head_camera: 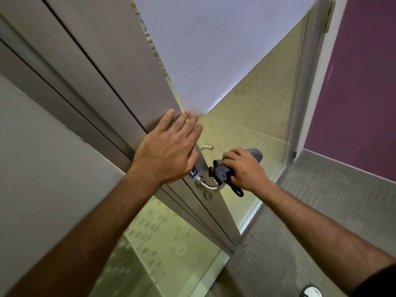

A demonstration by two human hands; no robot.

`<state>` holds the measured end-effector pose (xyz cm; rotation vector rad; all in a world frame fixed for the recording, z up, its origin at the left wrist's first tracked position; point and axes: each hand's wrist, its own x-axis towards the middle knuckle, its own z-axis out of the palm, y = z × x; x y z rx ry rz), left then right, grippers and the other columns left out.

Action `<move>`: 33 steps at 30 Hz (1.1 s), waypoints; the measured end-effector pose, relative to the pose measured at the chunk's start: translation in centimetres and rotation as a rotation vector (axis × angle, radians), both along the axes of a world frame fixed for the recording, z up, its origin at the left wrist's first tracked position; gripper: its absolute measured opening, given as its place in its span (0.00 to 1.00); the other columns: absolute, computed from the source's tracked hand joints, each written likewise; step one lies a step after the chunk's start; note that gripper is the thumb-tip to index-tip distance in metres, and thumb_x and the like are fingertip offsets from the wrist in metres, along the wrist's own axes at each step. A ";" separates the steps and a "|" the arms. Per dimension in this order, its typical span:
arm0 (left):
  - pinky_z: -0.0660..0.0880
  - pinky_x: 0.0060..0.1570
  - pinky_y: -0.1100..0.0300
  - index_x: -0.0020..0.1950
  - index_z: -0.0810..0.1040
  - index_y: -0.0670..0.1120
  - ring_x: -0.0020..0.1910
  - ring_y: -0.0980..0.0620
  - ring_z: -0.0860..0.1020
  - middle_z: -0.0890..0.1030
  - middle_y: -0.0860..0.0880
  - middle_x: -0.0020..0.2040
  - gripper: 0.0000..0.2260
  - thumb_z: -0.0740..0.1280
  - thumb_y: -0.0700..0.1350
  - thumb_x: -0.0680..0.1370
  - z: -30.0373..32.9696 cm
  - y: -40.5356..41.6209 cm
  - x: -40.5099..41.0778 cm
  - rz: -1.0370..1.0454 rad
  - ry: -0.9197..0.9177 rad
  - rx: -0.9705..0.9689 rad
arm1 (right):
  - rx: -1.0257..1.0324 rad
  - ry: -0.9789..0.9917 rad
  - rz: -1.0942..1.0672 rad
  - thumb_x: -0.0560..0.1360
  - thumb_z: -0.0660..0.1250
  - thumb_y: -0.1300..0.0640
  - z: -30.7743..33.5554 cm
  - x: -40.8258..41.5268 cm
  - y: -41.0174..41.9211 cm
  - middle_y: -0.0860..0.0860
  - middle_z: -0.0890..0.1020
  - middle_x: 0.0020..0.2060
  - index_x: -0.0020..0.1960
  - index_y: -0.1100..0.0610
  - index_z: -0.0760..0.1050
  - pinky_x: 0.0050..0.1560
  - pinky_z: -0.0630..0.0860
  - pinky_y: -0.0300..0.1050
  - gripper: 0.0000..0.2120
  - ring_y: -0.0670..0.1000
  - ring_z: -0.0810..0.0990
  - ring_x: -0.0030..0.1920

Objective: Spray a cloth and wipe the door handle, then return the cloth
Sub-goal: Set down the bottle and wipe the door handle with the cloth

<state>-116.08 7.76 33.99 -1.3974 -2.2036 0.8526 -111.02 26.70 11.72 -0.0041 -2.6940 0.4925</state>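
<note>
head view: right hand (244, 168) grips cloth (222, 171) at door handle (211, 186); left hand (169, 151) flat, open.

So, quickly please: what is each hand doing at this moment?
Left hand: open, flat against the grey metal door edge, holding nothing.
Right hand: closed on the grey cleaning cloth at the curved silver door handle.

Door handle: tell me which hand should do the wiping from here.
The right hand. It already grips the grey cloth, bunched at the free end of the door handle. The left hand lies flat and open on the door edge, apparently steadying it, with no cloth.
</note>
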 end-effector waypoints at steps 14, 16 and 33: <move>0.55 0.77 0.41 0.77 0.66 0.42 0.77 0.43 0.65 0.68 0.41 0.77 0.30 0.45 0.55 0.80 -0.1 0.2 0.0 0.026 0.008 0.004 | -2.000 0.185 -0.445 0.75 0.65 0.61 -2.8 -0.2 -3.1 0.57 0.87 0.48 0.56 0.60 0.81 0.46 0.83 0.48 0.12 0.55 0.86 0.46; 0.56 0.77 0.41 0.76 0.67 0.42 0.77 0.42 0.66 0.69 0.40 0.77 0.29 0.48 0.54 0.80 -0.2 0.2 0.0 0.012 0.006 0.011 | -2.129 0.161 -0.522 0.72 0.63 0.59 -3.4 -0.2 -5.0 0.58 0.84 0.47 0.53 0.60 0.79 0.42 0.80 0.48 0.12 0.58 0.84 0.45; 0.53 0.77 0.40 0.76 0.66 0.42 0.78 0.42 0.63 0.67 0.40 0.78 0.31 0.44 0.55 0.79 -0.1 0.1 0.0 0.002 -0.009 -0.011 | -1.647 0.432 -0.833 0.78 0.63 0.67 -2.5 4.0 -6.4 0.48 0.82 0.55 0.62 0.51 0.75 0.64 0.75 0.49 0.17 0.51 0.80 0.59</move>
